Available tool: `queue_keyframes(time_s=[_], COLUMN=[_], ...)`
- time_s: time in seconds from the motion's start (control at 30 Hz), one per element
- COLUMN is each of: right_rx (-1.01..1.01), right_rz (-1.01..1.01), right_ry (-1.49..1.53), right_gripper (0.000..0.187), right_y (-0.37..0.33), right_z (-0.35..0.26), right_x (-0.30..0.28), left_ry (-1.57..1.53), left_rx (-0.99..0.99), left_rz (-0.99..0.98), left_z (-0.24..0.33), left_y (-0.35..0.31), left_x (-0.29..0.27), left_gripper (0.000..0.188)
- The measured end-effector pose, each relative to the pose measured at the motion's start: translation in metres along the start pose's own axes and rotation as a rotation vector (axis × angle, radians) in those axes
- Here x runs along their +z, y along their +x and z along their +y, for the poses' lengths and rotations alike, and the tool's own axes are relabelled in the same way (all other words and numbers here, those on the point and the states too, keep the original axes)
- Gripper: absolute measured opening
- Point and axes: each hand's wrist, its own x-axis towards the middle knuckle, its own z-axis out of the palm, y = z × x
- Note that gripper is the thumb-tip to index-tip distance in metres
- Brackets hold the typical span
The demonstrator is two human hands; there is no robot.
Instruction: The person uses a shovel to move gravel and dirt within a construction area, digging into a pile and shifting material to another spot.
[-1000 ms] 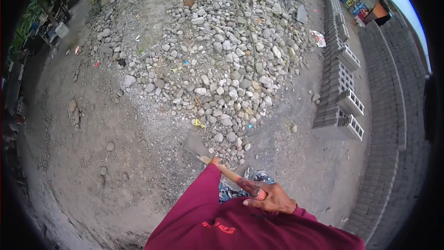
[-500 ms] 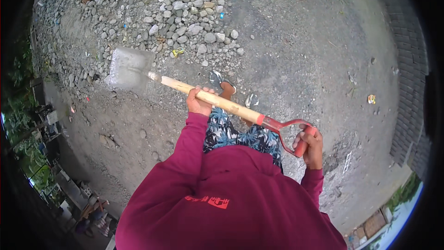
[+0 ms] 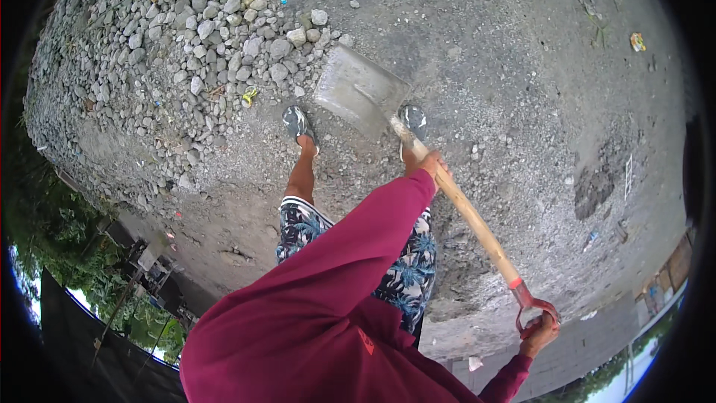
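Observation:
I hold a shovel (image 3: 476, 218) slantwise across my right side. Its square grey metal blade (image 3: 356, 88) is out in front of my feet, over the gravelly ground, with no load visible on it. My left hand (image 3: 432, 166) wraps round the wooden shaft just behind the blade socket. Low on the right, my right hand (image 3: 540, 334) is closed on the red D-shaped grip at the shaft's other end. Part of its fingers is hidden behind that grip.
A heap of grey stones (image 3: 212, 37) spreads over the far left. Among its edge stones lies a yellow wrapper (image 3: 249, 96). My shoes (image 3: 298, 122) stand apart on gravel. A dark patch of soil (image 3: 594, 192) lies to the right, and another wrapper (image 3: 637, 42) farther off.
The shovel has swung from left to right, its blade passing from beside the stones to in front of my feet. Both hands moved right, my right one also nearer. My feet are wider apart.

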Motion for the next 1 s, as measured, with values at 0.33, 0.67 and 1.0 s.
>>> queue_keyframes(time_s=[0.33, 0.67, 1.0], right_rx=[-0.045, 0.245, 0.246], right_rz=[0.074, -0.388, -0.577], right_ry=[-0.19, 0.236, 0.323], right_gripper=[0.019, 0.011, 0.014], right_y=[0.054, -0.124, -0.04], right_z=[-0.032, 0.062, 0.133], right_x=[0.128, 0.47, 0.466], left_ry=[-0.202, 0.005, 0.049], left_rx=[-0.241, 0.199, 0.398], left_rz=[-0.041, 0.151, 0.303], left_z=[0.034, 0.405, 0.371], left_y=[0.165, 0.254, 0.2], left_x=[0.006, -0.199, -0.189], left_gripper=[0.019, 0.011, 0.006])
